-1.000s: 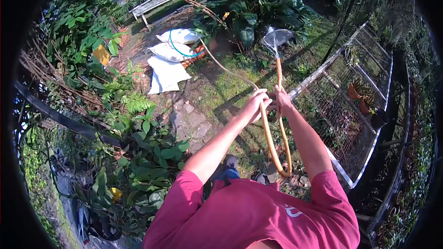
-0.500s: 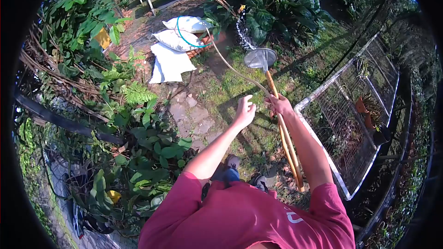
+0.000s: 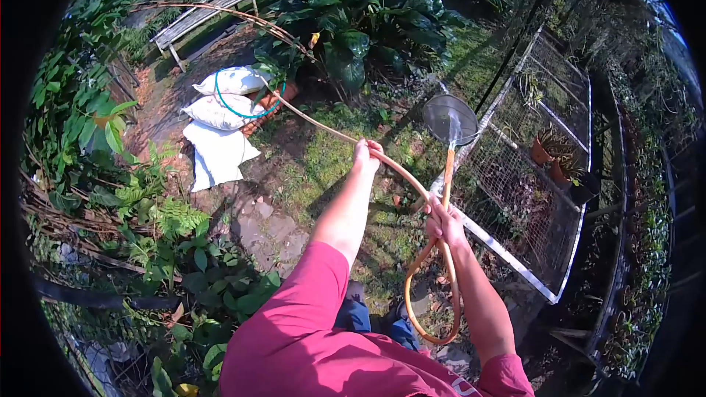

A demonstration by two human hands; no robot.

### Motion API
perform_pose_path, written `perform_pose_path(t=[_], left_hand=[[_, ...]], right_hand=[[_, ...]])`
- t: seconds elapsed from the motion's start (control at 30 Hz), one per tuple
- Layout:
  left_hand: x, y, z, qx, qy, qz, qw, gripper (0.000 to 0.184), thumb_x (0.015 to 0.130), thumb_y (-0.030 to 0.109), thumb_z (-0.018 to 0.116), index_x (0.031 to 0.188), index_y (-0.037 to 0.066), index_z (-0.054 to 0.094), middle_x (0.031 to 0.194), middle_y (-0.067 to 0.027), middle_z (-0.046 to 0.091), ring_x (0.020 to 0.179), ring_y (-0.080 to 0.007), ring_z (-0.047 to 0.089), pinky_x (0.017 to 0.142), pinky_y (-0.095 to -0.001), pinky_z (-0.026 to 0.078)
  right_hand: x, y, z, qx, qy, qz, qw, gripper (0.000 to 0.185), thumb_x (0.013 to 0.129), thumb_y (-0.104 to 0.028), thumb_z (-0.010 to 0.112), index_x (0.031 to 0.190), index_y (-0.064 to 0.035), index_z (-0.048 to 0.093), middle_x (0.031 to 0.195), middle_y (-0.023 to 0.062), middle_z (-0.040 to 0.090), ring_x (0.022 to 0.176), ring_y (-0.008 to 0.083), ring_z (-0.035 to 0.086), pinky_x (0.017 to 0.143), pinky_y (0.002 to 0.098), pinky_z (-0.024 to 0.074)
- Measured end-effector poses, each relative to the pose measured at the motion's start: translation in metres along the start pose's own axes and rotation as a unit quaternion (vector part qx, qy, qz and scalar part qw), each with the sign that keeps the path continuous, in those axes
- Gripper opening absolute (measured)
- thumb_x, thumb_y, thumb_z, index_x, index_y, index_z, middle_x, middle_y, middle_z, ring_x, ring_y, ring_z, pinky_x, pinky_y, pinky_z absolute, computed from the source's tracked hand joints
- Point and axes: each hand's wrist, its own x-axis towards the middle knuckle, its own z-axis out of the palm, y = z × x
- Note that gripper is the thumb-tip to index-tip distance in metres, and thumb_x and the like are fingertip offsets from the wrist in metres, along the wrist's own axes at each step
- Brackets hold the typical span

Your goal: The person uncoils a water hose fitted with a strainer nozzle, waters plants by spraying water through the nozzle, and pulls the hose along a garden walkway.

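Note:
A tan garden hose (image 3: 320, 125) runs in from beside the white sacks. My left hand (image 3: 366, 154) is closed around it, arm stretched forward. From there the hose slants down to my right hand (image 3: 445, 222), whose fingers are wrapped around the hose. Below the right hand the hose hangs in a loop near my feet. Above that hand, the hose's end joins a pale tube with a round grey mesh head (image 3: 447, 119), tilted up and away from me. A little water glints beyond its far edge.
White sacks (image 3: 220, 114) with a teal hoop (image 3: 220, 95) lie by orange bricks at left. A wire-mesh frame (image 3: 507, 169) with potted plants stands at right. A slatted bench (image 3: 228, 0) and broad-leaved plants (image 3: 360, 29) are ahead. Flat stones (image 3: 268, 228) lie on the ground.
My left hand has reached forward and closed on the hose. The mesh head has swung right and tilted up. The hose below my right hand now forms a round loop.

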Motion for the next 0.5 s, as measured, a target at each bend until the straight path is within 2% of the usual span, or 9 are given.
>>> perform_pose_path(t=[0.03,0.1,0.13,0.23,0.27,0.33,0.4,0.47,0.5], left_hand=[[0.004,0.022,0.007,-0.021,0.049,0.020,0.998,0.036,0.104,0.037,0.049,0.080,0.011,0.043,0.062,0.0010,0.044,0.048,-0.0111,0.045,0.045,-0.0262,0.045],[-0.008,0.067,0.014,0.045,0.036,0.088,0.994,0.040,0.105,0.046,0.040,0.087,0.011,0.042,0.061,0.0013,0.042,0.048,-0.0117,0.039,0.046,-0.0289,0.041],[-0.015,0.079,0.016,0.088,0.049,0.082,0.992,0.040,0.106,0.047,0.036,0.089,0.011,0.042,0.060,0.0019,0.039,0.050,-0.0125,0.037,0.049,-0.0301,0.042],[-0.052,0.081,0.004,0.161,0.038,0.191,0.968,0.030,0.107,0.042,0.035,0.096,0.015,0.042,0.069,0.0018,0.040,0.056,-0.0128,0.038,0.056,-0.0341,0.046],[-0.090,0.075,0.005,0.157,0.017,0.215,0.964,0.028,0.107,0.042,0.037,0.097,0.016,0.042,0.074,0.0017,0.041,0.059,-0.0127,0.039,0.066,-0.0391,0.049],[-0.145,0.071,-0.014,0.177,0.013,0.270,0.946,0.030,0.106,0.044,0.038,0.096,0.016,0.041,0.074,0.0018,0.041,0.060,-0.0125,0.041,0.074,-0.0428,0.050],[-0.231,0.045,-0.013,0.211,0.009,0.322,0.923,0.032,0.107,0.043,0.037,0.096,0.014,0.041,0.074,0.0020,0.042,0.062,-0.0118,0.042,0.072,-0.0404,0.051],[-0.306,0.007,-0.010,0.280,-0.009,0.359,0.890,0.033,0.108,0.041,0.035,0.096,0.011,0.043,0.074,0.0013,0.043,0.062,-0.0119,0.044,0.067,-0.0372,0.053],[-0.334,-0.017,-0.015,0.310,-0.024,0.348,0.884,0.033,0.108,0.040,0.035,0.097,0.010,0.043,0.074,0.0006,0.045,0.062,-0.0121,0.047,0.065,-0.0348,0.053]], right_hand=[[-0.004,-0.009,-0.011,0.017,-0.004,-0.004,1.000,0.036,0.105,-0.027,0.049,0.133,-0.0055,0.051,0.090,0.0002,0.057,0.043,0.0056,0.037,0.039,0.0219,0.0316],[-0.012,-0.025,-0.031,0.038,-0.026,-0.022,0.999,0.036,0.104,-0.026,0.050,0.133,-0.0045,0.051,0.089,0.0006,0.058,0.042,0.0053,0.037,0.039,0.0210,0.0306],[-0.015,-0.029,-0.038,0.045,-0.027,-0.025,0.998,0.035,0.104,-0.025,0.050,0.132,-0.0041,0.052,0.088,0.0007,0.058,0.042,0.0052,0.037,0.039,0.0206,0.0302],[0.006,-0.028,-0.071,-0.029,0.002,-0.023,0.999,0.030,0.102,-0.025,0.056,0.125,-0.0054,0.058,0.084,0.0026,0.060,0.043,0.0055,0.040,0.038,0.0215,0.0317],[0.014,-0.026,-0.089,-0.047,0.001,-0.027,0.999,0.029,0.101,-0.025,0.058,0.123,-0.0058,0.059,0.083,0.0033,0.061,0.043,0.0056,0.042,0.038,0.0217,0.0325],[0.025,-0.019,-0.117,-0.107,-0.001,-0.018,0.994,0.028,0.099,-0.027,0.062,0.117,-0.0062,0.060,0.077,0.0033,0.062,0.044,0.0068,0.044,0.037,0.0218,0.0335],[0.036,-0.007,-0.152,-0.255,0.047,-0.018,0.966,0.030,0.099,-0.036,0.062,0.102,-0.0067,0.058,0.062,-0.0013,0.053,0.040,0.0073,0.041,0.036,0.0228,0.0330],[0.036,-0.009,-0.173,-0.160,0.072,0.026,0.984,0.035,0.099,-0.042,0.060,0.095,-0.0078,0.057,0.057,-0.0049,0.045,0.039,0.0062,0.037,0.035,0.0235,0.0295],[0.040,-0.007,-0.174,-0.177,0.073,0.008,0.982,0.036,0.099,-0.043,0.059,0.094,-0.0080,0.057,0.057,-0.0054,0.043,0.039,0.0059,0.037,0.035,0.0238,0.0287]])
